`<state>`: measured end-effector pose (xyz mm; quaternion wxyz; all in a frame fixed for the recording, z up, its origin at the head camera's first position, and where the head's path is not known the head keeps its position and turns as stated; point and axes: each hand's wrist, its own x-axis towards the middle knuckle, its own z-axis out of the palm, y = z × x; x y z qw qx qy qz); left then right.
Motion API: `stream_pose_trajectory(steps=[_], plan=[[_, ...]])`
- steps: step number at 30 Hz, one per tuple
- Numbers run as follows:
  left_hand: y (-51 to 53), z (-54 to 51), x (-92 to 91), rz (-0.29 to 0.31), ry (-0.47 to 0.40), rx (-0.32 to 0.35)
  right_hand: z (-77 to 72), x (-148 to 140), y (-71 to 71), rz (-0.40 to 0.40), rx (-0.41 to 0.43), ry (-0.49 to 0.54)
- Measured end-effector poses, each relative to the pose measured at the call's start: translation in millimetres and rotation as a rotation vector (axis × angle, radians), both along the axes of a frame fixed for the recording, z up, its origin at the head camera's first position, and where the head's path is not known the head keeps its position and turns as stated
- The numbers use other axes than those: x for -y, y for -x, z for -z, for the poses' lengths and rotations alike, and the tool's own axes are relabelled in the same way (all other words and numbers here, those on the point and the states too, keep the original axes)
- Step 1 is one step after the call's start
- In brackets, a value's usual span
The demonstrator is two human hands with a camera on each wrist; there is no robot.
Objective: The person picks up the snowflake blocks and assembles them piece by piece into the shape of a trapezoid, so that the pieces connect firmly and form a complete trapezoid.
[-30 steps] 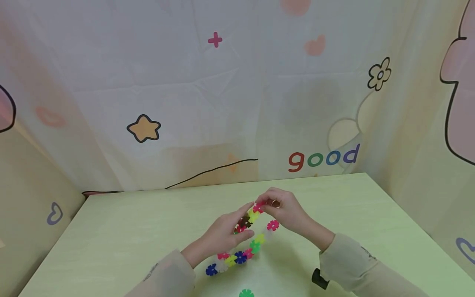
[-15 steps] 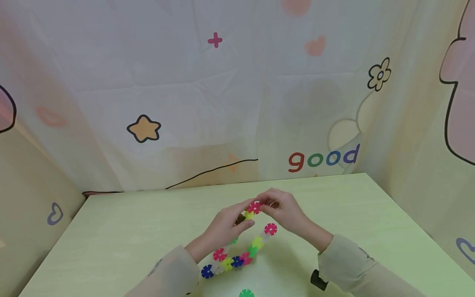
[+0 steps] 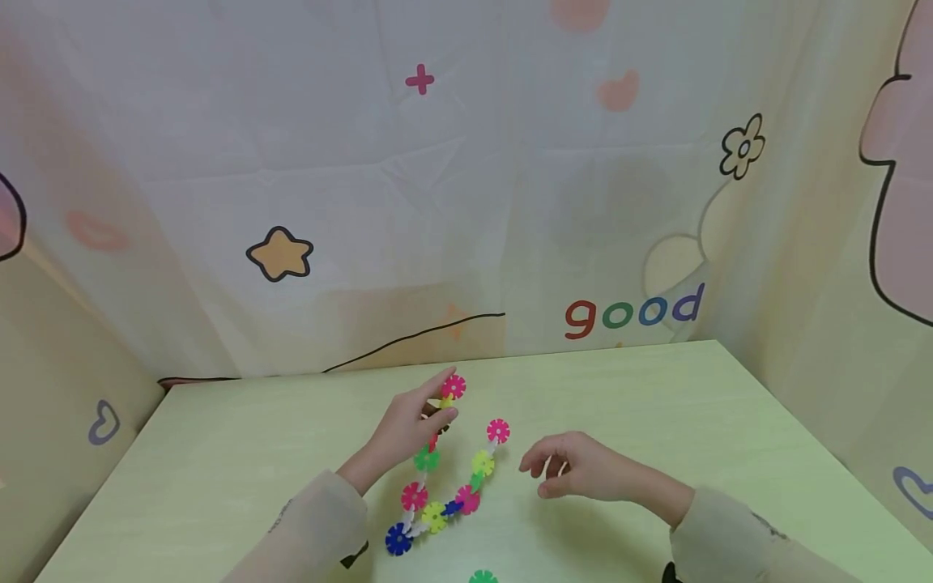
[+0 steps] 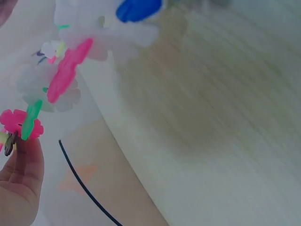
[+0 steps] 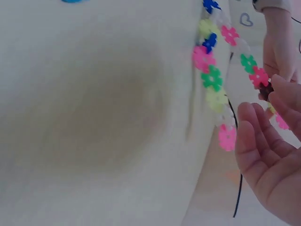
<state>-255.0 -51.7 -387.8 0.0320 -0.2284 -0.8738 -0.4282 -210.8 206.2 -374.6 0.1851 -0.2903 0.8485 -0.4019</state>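
A bent chain of interlocking snowflake discs (image 3: 414, 495) hangs in the head view, in pink, yellow, green, blue, white and brown. My left hand (image 3: 401, 425) pinches it near one end, around the brown disc, with a yellow and a pink disc (image 3: 453, 387) above the fingers. The other end finishes in a pink disc (image 3: 499, 431) that hangs free. My right hand (image 3: 583, 468) is to the right of the chain, apart from it, with loosely bent fingers and nothing in them. In the left wrist view the near discs are blurred; fingertips hold the chain beside a pink disc (image 4: 19, 123).
A single green disc (image 3: 483, 576) lies on the pale green table (image 3: 619, 389) at the near edge of the view, partly cut off. A printed cloth (image 3: 350, 210) stands behind the table and along its sides.
My right hand has let go of the chain's end and moved right and nearer. My left hand has carried the chain to the left, and its loop now hangs more open.
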Motion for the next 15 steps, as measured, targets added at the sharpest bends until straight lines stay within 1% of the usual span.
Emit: stream_pose_trajectory(steps=[2, 4, 10, 15], plan=[[3.8, 1.5, 3.4, -0.03, -0.012, 0.019, 5.4, 0, -2.6, -0.025, 0.058, -0.007], [7.2, 2.8, 6.1, -0.057, -0.024, 0.038, 11.5, 2, -5.1, -0.043, 0.091, -0.002], [14.0, 5.9, 12.1, -0.113, -0.027, 0.072, 31.9, 18, -10.1, -0.127, 0.148, 0.035], [16.3, 7.2, 15.9, -0.143, -0.029, 0.078, 44.7, 37, -14.2, -0.175, 0.214, 0.018]])
